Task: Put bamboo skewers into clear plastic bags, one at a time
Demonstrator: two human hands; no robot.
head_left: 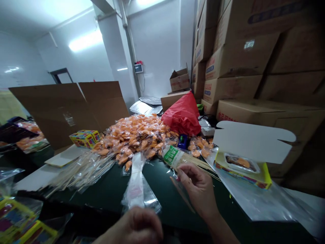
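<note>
My right hand is closed in a pinch, thumb against fingers. It holds a clear plastic piece with a thin brownish edge; its exact kind is unclear. Just beyond the fingertips lies a green-and-white labelled bag of bamboo sticks. My left hand, low in the middle, is blurred, with its fingers curled; what it may hold cannot be made out. Close above it lies a stack of clear plastic bags with a white band. Farther back is a large heap of orange pieces in clear wrappers.
Loose wrapped sticks lie at left by a yellow box. A red bag and a blue object stand behind the sticks. At right, an open yellow box holds a clear tray. Cardboard cartons rise behind.
</note>
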